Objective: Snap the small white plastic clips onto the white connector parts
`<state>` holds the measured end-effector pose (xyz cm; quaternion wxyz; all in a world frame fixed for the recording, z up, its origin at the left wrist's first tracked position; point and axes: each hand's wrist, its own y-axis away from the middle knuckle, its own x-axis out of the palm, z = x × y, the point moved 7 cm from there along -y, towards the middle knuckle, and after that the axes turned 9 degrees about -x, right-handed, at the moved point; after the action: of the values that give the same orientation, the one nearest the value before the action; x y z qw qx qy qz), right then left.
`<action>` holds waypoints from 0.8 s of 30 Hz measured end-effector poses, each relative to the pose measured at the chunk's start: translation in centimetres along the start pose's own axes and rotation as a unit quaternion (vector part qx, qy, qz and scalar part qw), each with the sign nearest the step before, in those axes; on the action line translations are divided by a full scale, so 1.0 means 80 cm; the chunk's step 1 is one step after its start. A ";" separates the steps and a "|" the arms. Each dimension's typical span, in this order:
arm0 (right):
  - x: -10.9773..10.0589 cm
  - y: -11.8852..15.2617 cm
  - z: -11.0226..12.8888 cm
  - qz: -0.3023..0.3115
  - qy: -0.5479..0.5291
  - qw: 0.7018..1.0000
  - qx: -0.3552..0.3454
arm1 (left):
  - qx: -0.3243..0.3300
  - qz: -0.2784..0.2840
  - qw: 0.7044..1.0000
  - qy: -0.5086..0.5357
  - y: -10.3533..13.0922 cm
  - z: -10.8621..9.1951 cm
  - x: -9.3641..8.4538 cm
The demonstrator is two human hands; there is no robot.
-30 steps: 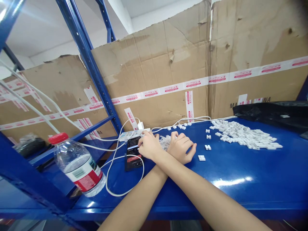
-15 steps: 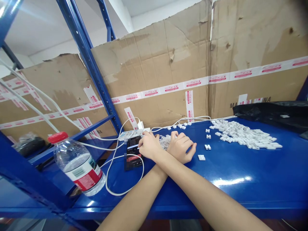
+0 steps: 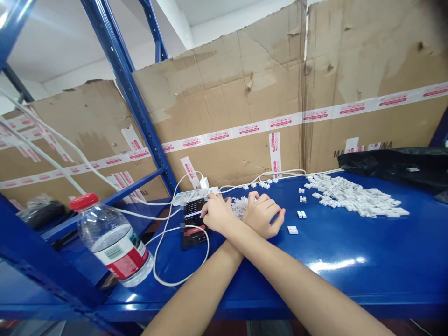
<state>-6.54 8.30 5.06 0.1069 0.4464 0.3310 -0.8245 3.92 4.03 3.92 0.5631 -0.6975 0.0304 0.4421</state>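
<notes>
My forearms are crossed over the blue table, so my left hand (image 3: 263, 215) lies on the right and my right hand (image 3: 217, 213) on the left. Loosely bent, the left fingers stand apart from the thumb, with no object visible in them. My right hand is at the right edge of a dark phone (image 3: 194, 237) with a lit screen; its fingers are loosely curled and its fingertips partly hidden. Between the hands shows a heap of small white pieces (image 3: 239, 206). Nearest to the left hand on its right is a white plastic block (image 3: 292, 229).
A large pile of white plastic parts (image 3: 357, 198) spreads at the right, before a black plastic bag (image 3: 395, 163). A water bottle (image 3: 119, 247) with a red cap stands at left. White cables loop around the phone and a power strip (image 3: 185, 197). Cardboard (image 3: 224, 93) lines the back.
</notes>
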 end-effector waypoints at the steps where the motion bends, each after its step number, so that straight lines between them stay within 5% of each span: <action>1: 0.000 0.000 0.000 -0.002 0.000 1.000 0.001 | 0.001 -0.002 1.000 0.001 0.000 0.000 0.000; 16: 0.001 0.000 -0.001 -0.018 -0.012 1.000 -0.004 | -0.007 0.007 1.000 0.002 0.000 0.000 0.001; 24: -0.011 -0.001 -0.002 -0.094 -0.029 0.995 -0.016 | 0.001 -0.004 1.000 0.007 0.000 0.000 -0.001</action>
<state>-5.93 8.35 5.70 0.0455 0.3878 0.3812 -0.8380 3.87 4.00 3.99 0.5655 -0.7002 0.0319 0.4347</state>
